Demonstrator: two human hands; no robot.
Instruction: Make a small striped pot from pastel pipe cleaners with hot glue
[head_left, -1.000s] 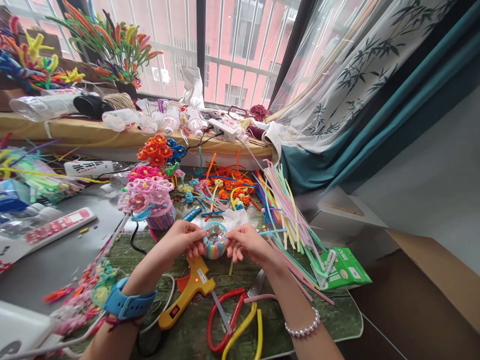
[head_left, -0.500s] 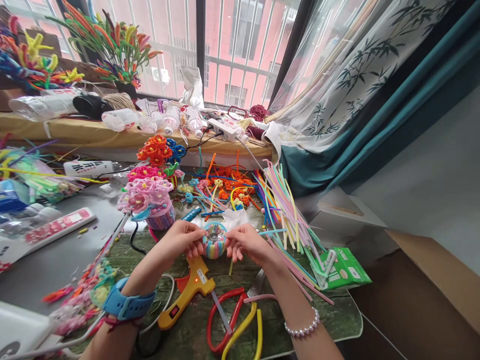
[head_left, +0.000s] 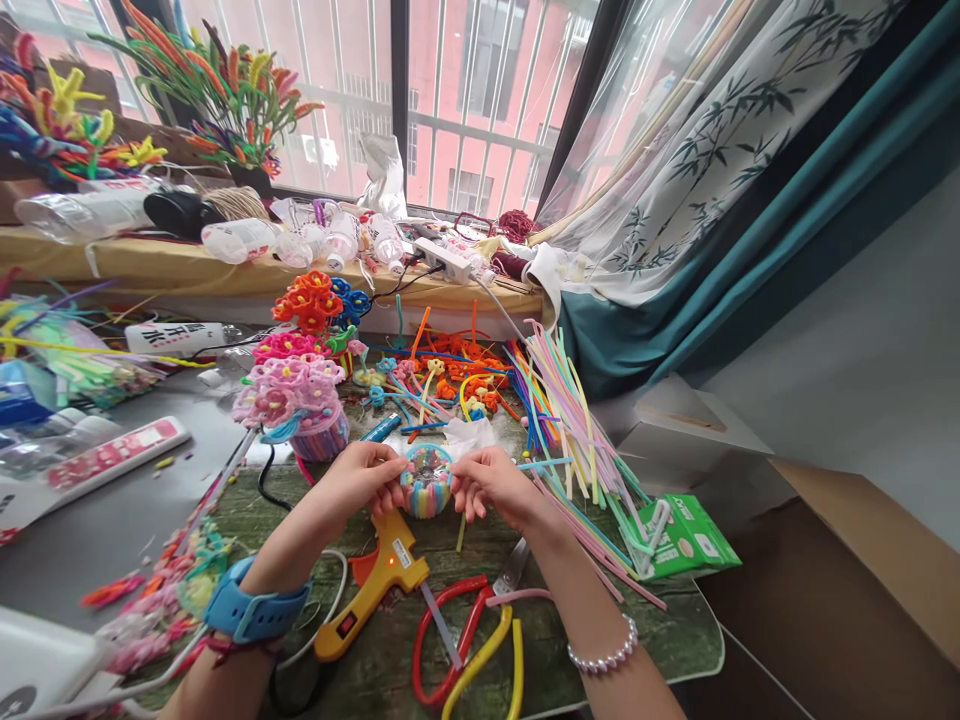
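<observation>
Between my two hands stands a small round cup (head_left: pixel 426 492) covered in pastel stripes of yellow, blue and pink, with a clear inside and a light blue rim. My left hand (head_left: pixel 373 478) pinches the left side of its rim, and my right hand (head_left: pixel 487 485) pinches the right side. Just below the cup lies a yellow glue gun (head_left: pixel 375 590) with a small lit light and a clear glue stick. Scissors with red handles (head_left: pixel 450 640) lie at its right, beside a bent yellow stem (head_left: pixel 487 655).
Pipe-cleaner flowers in a striped pot (head_left: pixel 321 435) stand left of the hands. Pastel stems (head_left: pixel 577 420) and a green packet (head_left: pixel 686 537) lie right. Orange pieces (head_left: pixel 457 365) lie behind. Bottles (head_left: pixel 240 240) and a power strip (head_left: pixel 442 258) rest on the sill.
</observation>
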